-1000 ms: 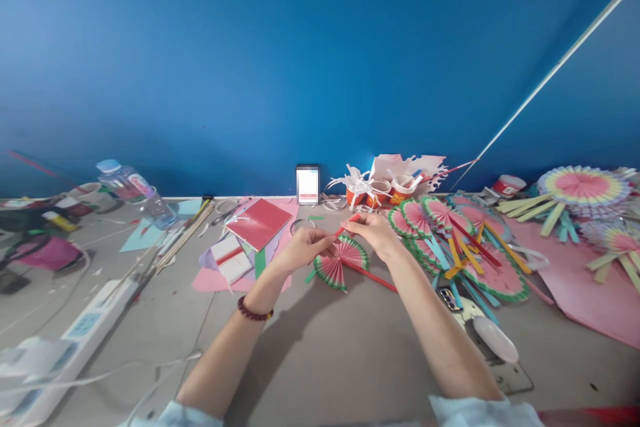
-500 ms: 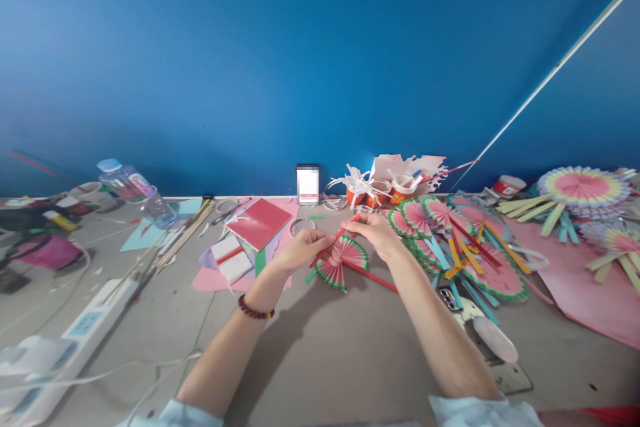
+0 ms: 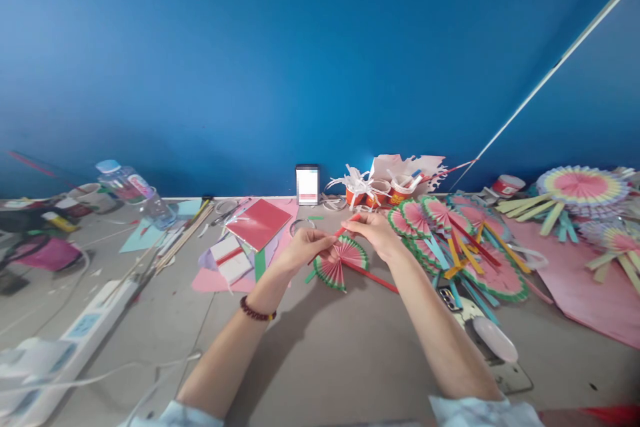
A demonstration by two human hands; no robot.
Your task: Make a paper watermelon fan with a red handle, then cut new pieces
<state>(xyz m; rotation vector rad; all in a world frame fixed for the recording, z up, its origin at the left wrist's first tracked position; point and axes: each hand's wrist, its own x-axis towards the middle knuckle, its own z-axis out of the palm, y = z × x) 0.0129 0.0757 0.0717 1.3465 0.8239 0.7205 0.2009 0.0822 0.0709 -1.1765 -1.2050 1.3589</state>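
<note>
My left hand (image 3: 300,248) and my right hand (image 3: 374,233) meet over the grey table, both pinching a thin red paper strip (image 3: 342,231) between thumb and fingers. Directly beneath them lies a pleated pink paper fan with a green rim (image 3: 339,261), with a second red strip (image 3: 373,275) running out of it to the right. A dark bead bracelet (image 3: 256,311) is on my left wrist.
A heap of finished fans with coloured handles (image 3: 460,240) lies right of my hands, larger fans (image 3: 580,190) farther right. Red and pink paper sheets (image 3: 257,223), a phone (image 3: 307,184), paper cups (image 3: 385,192), a water bottle (image 3: 133,190) and a power strip (image 3: 65,340) fill the left and back.
Almost nothing has changed: both hands stay over the fan, with only small finger movement on the red strip.
</note>
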